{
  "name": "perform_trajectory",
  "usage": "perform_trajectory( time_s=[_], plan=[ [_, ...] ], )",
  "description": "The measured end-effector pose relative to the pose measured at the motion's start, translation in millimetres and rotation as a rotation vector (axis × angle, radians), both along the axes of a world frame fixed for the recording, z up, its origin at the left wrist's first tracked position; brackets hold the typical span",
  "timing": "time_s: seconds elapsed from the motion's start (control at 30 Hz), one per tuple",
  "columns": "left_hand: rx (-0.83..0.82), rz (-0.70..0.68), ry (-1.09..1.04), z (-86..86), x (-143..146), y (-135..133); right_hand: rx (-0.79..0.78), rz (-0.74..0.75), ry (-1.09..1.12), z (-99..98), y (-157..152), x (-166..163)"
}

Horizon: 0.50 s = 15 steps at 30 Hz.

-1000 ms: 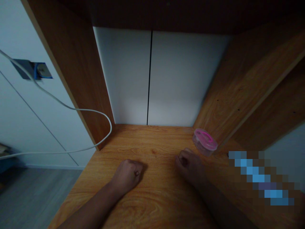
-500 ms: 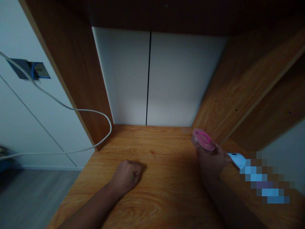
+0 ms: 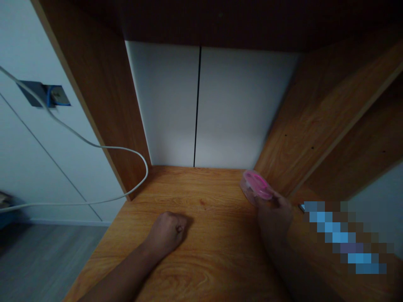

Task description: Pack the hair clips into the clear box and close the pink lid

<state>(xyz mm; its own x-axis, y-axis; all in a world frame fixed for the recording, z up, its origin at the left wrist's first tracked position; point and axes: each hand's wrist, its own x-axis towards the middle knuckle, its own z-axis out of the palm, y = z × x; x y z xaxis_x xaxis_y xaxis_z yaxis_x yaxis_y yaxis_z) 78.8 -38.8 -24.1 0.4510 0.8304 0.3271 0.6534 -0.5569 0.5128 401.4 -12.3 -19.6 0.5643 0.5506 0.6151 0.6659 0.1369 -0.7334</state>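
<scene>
On the wooden surface, the right hand grips a tilted pink-lidded container (left hand clenched, well apart).

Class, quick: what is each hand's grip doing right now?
Left hand: closed in a fist, holding nothing.
Right hand: closed, holding a round clear plastic container with a pink lid.

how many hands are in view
2. The left hand rests in a fist on the wooden desk. The right hand holds a clear round container with a pink lid near the desk's back right corner. No others show.
</scene>
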Motion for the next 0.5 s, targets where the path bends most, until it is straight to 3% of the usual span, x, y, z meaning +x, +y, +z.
perform_trajectory(
  time_s=[0.1, 0.3, 0.5],
  plan=[
    [0.008, 0.073, -0.022, 1.6, -0.6, 1.0, 0.034, 0.107, -0.024, 9.5, -5.6, -19.5],
    [0.050, 0.201, -0.328, 18.9, 6.6, -3.9, -0.029, 0.646, -0.154, 12.3, -17.8, -42.4],
    [-0.081, -0.075, -0.502, 17.8, 7.0, -9.2, -0.117, 1.017, -0.250, 13.2, -28.0, -53.8]
  ],
)
